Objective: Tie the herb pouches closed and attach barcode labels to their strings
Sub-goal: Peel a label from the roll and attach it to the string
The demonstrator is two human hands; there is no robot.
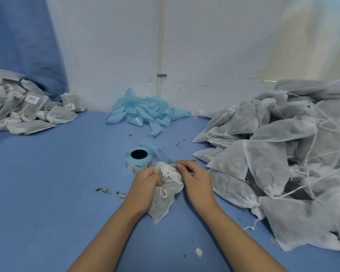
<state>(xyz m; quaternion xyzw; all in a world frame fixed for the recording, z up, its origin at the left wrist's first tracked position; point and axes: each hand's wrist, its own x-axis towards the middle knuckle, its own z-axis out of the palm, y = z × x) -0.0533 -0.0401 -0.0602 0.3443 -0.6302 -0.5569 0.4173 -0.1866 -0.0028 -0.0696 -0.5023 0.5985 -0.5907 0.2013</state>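
I have one herb pouch (166, 195) up off the blue surface (57, 183), in front of me and just this side of the label roll (138, 160). My left hand (145, 185) grips its gathered neck, fingers curled round the bunched fabric, while my right hand (192, 177) pinches at the top of the neck with thumb and forefinger (whether it is the string end or a label corner I am pinching, I cannot tell; it is too small to make out). A loop of drawstring (163, 193) hangs free on the front of the pouch, and I see no barcode label on it.

So I judge I am in the tying step: the neck is cinched, the knot seemingly being finished. The next move, as I read it, calls for keeping the neck held with my left hand, freeing my right to peel a label from the roll, then folding that label around the string so it sticks to itself and not to the fabric.

The untied pouches (283, 154) are heaped to my right, strings trailing; the finished, labelled pouches (28, 107) lie well apart on my left. Spent blue backing tape (143, 112) trails from the roll to a pile against the wall.
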